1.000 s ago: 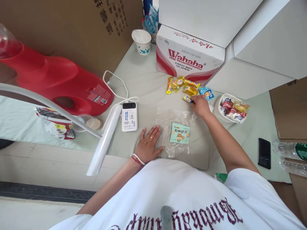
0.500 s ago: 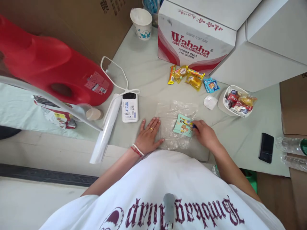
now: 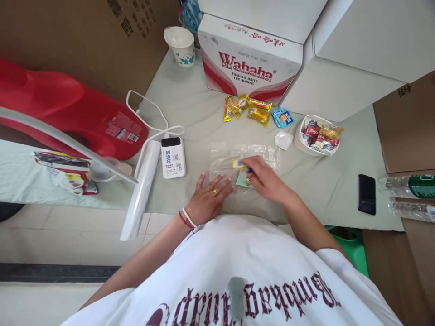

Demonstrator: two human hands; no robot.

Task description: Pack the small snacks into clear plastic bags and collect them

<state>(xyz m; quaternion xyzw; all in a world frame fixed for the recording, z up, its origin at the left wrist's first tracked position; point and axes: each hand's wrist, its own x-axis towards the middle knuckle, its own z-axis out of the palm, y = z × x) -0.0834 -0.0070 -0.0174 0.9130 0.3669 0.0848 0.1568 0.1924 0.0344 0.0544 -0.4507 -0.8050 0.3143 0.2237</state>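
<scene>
The yellow packet (image 3: 237, 165) is hovering over pale cloth (image 3: 200, 115). I'm seeing a red-and-white box (image 3: 249, 61) standing behind. The left hand (image 3: 206, 199) is lying flat, open; the right hand (image 3: 266, 179) is pinching it above a green packet (image 3: 242, 180).

A small wrapped snack (image 3: 237, 165), yellow at its exposed end and dark blue near the grip, is pinched in the fingers of the right hand (image 3: 268, 180). Its yellow end points away from that hand, toward the left; the rest is covered. Below it in view is a flat, pale green packet (image 3: 242, 180), its printed face partly hidden by the same hand. The clear plastic bag (image 3: 220, 154) lies spread flat and crinkled on the tabletop (image 3: 200, 122); whether the packet is inside or on top cannot be told.
</scene>
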